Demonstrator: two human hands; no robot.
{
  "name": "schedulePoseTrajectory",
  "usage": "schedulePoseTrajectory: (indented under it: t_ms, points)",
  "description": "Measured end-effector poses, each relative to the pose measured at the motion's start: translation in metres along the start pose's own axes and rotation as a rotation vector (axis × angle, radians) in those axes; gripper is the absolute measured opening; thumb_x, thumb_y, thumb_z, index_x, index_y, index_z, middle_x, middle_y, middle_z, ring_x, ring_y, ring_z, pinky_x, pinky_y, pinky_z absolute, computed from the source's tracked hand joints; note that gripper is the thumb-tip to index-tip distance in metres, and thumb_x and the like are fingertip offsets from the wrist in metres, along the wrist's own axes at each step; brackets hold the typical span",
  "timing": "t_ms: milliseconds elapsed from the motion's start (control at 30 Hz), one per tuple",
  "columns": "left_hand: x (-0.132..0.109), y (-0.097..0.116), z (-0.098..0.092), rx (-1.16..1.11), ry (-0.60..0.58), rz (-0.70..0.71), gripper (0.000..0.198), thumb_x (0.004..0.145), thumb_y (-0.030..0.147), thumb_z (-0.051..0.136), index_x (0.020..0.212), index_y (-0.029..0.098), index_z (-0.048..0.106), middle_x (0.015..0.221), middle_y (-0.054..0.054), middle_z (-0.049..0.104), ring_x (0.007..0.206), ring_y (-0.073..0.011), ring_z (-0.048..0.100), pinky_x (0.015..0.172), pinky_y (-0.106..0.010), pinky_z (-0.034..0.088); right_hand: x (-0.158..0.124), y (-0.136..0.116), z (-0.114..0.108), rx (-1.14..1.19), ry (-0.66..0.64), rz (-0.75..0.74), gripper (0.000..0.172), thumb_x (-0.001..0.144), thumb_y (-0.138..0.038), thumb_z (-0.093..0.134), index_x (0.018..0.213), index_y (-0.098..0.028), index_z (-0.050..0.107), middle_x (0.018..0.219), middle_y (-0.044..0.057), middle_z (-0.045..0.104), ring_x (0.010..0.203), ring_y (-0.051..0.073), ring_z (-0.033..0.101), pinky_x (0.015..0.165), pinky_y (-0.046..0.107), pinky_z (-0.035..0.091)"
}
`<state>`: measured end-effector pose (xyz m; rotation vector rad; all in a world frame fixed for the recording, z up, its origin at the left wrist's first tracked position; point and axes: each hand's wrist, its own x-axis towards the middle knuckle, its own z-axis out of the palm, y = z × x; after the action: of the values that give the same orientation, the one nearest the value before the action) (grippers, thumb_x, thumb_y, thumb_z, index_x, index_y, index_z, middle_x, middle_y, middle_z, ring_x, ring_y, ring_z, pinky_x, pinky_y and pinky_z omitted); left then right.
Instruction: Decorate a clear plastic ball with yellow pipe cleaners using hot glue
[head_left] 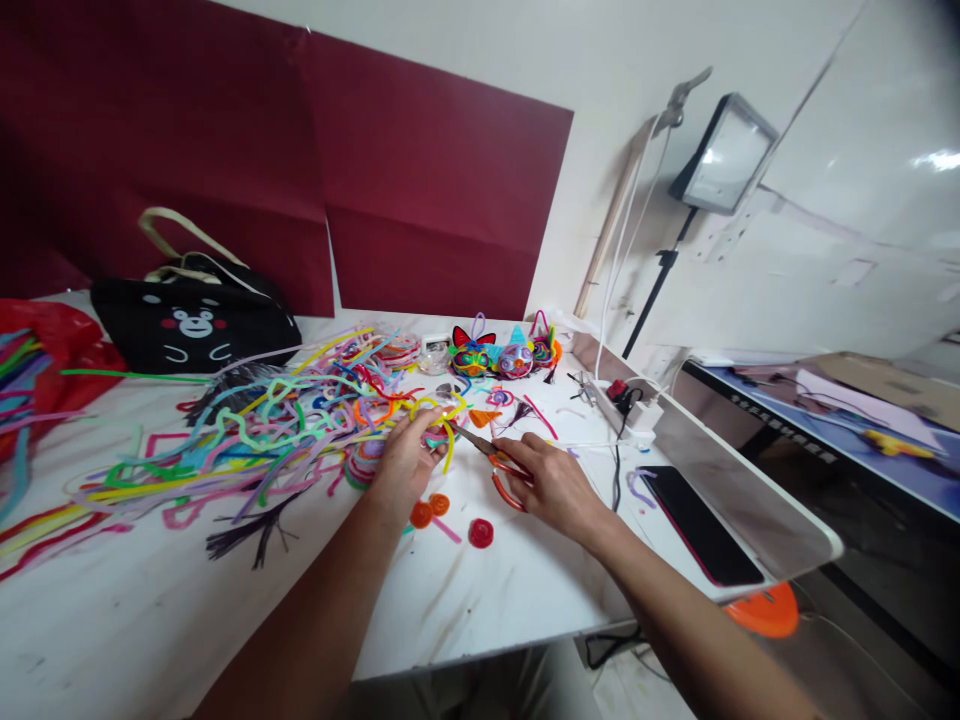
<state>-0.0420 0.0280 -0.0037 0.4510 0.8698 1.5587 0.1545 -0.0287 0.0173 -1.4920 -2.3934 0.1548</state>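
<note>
- Left hand (409,460): fingers closed on yellow fuzzy stem (450,450).
- Right hand (553,482): grips orange-handled scissors (487,449), tip near stem.
- Red coil (481,533): lies on table (480,615) between forearms.

White marbled table (472,625), tangled pipe cleaners (247,430), black bag (195,335), red coil (481,533), dark phone (703,525), colourful ornaments (516,360)

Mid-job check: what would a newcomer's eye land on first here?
Probably the tangle of bright fuzzy strands sprawled over the left of the white table, below the dark red sheets on the wall. Next, at centre, the right hand holding orange-handled scissors, their tips near the left hand.
</note>
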Motion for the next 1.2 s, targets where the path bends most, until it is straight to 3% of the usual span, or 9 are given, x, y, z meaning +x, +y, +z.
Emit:
schedulePoseTrajectory:
  t_ms: [633,900,1067,1200]
  points:
    - [-0.001,-0.001,0.000,0.040,0.001,0.022,0.040,0.049,0.020,0.089,0.073,0.019,0.057,0.062,0.007,0.057,0.050,-0.0077,0.053,0.044,-0.020,0.036,-0.002,0.000,-0.001,0.018,0.018,-0.011,0.047,0.089,-0.015,0.057,0.135,-0.023,0.059,0.112,0.007,0.069,0.092,0.020,0.067,0.074,0.026,0.048]
    - [-0.001,-0.002,-0.001,0.032,-0.006,0.012,0.041,0.047,0.020,0.089,0.074,0.019,0.058,0.062,0.007,0.058,0.051,-0.0088,0.056,0.045,-0.021,0.038,-0.003,0.007,-0.004,-0.091,0.036,-0.007,0.046,0.093,-0.025,0.053,0.139,-0.023,0.055,0.120,0.009,0.067,0.100,0.022,0.066,0.076,0.028,0.048]
    - [-0.001,-0.003,-0.001,0.017,-0.031,-0.007,0.038,0.050,0.019,0.087,0.073,0.019,0.057,0.062,0.006,0.060,0.050,-0.0077,0.055,0.045,-0.020,0.037,0.002,0.019,-0.002,-0.274,0.147,-0.077,0.042,0.096,-0.033,0.053,0.136,-0.021,0.058,0.108,0.011,0.067,0.095,0.024,0.063,0.076,0.031,0.045]
    - [-0.001,-0.004,-0.002,0.016,-0.036,-0.034,0.037,0.052,0.020,0.087,0.076,0.018,0.059,0.063,0.005,0.063,0.050,-0.0093,0.057,0.044,-0.021,0.037,0.008,0.029,0.000,-0.406,0.349,-0.253,0.033,0.097,-0.030,0.053,0.126,-0.017,0.064,0.095,0.012,0.065,0.085,0.023,0.057,0.074,0.033,0.042]
